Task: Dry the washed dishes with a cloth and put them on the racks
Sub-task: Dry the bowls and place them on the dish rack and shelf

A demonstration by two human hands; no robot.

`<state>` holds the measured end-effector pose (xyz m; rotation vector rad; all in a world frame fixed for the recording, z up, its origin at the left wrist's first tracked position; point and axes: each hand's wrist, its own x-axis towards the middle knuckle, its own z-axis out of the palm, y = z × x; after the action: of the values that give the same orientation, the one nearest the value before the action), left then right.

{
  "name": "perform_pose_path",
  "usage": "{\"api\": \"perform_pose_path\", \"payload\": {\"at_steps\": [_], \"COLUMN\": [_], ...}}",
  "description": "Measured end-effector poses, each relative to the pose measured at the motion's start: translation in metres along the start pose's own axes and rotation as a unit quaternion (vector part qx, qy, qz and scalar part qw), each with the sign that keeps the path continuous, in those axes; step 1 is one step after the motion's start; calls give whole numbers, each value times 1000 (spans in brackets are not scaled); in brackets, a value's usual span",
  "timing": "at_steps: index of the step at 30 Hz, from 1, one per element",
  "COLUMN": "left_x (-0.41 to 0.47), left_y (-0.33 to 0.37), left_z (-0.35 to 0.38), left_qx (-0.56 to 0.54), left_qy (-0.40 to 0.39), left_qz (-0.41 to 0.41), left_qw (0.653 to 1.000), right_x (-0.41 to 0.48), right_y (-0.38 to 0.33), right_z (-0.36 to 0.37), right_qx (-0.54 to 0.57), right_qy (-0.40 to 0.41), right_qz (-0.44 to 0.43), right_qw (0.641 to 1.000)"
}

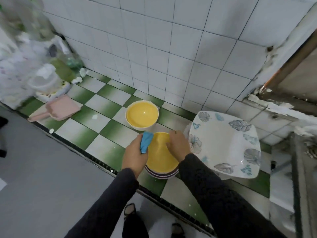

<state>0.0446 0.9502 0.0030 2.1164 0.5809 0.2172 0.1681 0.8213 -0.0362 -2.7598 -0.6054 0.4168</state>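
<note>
Top yellow bowl, the reference for all positions below: it sits upright on a short stack of striped-rimmed dishes at the near edge of the green-and-white tiled table.

Right hand: at the bowl's far right rim, fingers curled over the edge and gripping it.

Left hand: against the bowl's left side, fingers closed round a bunched blue cloth. The cloth's upper end sticks out above the knuckles and touches the bowl's left rim.

Both arms are in dark sleeves.

Second yellow bowl: just behind the top yellow bowl, upright, white outside, standing alone on the table near the wall.

Leaf-printed plate: directly right of the top yellow bowl, large and square with rounded corners, tilted up toward the viewer. What props it cannot be made out.

Pink dustpan: well to the left of the top yellow bowl, flat on the table.

Clear plastic tub: farther left and behind, among blurred bottles and bags.

White tiled wall: behind the bowl, closing off the table's far side.

Dark shoes: below the bowl, on the grey floor.
</note>
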Motion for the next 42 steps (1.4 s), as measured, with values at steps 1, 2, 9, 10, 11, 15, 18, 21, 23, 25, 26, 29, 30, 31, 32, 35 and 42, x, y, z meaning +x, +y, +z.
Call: {"api": "perform_pose_path", "payload": {"at_steps": [1,2,9,10,11,15,18,21,23,25,26,29,30,31,32,35,42], "left_x": [5,13,45,48,49,51,52,56,54,51,50,51,49,48,45,39,38], "left_y": [1,-2,-17,-18,-19,-22,-21,-21,-19,-16,-14,-15,-18,-20,-21,-23,0], "left_z": [-4,-10,-28,-30,-31,-34,-32,-25,-22,-19,-18,-12,-8,-6,-3,1,3], "left_qx": [-4,-13,-19,-23,-29,-45,-58,-44,-48,-56,-57,-63,-64,-65,-63,-72,-112], "left_qy": [-14,-25,-72,-83,-88,-103,-111,-108,-98,-86,-81,-54,-44,-33,-25,-9,34], "left_qz": [10,20,65,69,71,77,73,71,68,75,80,85,82,79,81,74,92], "left_qw": [1000,999,995,994,993,991,989,991,992,992,992,993,994,994,994,995,989], "right_x": [0,2,3,1,0,-12,-26,-39,-48,-54,-56,-59,-62,-64,-68,-76,-77], "right_y": [0,-4,-13,-16,-18,-21,-18,-15,-14,-12,-9,-5,-3,-2,0,1,-7], "right_z": [2,2,-10,-13,-18,-30,-30,-28,-26,-23,-22,-19,-16,-14,-11,-8,-15], "right_qx": [-18,-30,-25,-17,-14,11,53,77,81,61,46,17,9,2,-1,25,237], "right_qy": [12,25,54,49,41,26,18,33,46,64,75,106,116,133,152,203,283], "right_qz": [4,12,44,51,52,73,98,108,105,98,90,66,59,48,40,44,174], "right_qw": [1000,999,997,997,998,997,994,991,990,991,992,992,991,990,988,978,913]}}
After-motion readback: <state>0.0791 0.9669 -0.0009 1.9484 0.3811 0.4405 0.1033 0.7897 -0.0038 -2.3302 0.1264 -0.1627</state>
